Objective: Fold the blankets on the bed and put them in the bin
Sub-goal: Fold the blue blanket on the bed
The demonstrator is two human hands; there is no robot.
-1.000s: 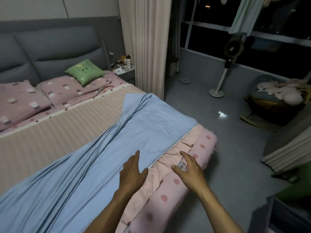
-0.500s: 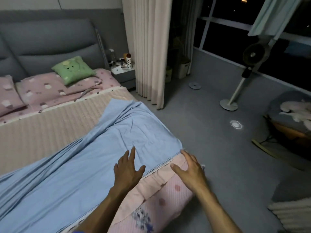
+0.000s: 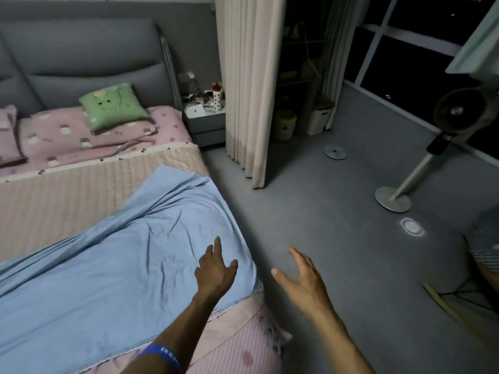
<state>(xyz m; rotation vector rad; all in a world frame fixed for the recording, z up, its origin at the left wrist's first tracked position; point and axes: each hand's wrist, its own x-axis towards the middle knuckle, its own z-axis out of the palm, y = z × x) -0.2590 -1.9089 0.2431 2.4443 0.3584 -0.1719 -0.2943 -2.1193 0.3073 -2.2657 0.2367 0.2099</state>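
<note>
Blue blanket lay spread and creased across lower left of frame, over a pink blanket at bottom centre. Left hand lay flat on the blue blanket near its right edge, fingers extended, gripping nothing. Right hand, lower centre, was open over the floor, holding nothing.

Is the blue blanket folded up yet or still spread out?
Spread out: the blue blanket lies long and rumpled across the bed, not a compact stack.
</note>
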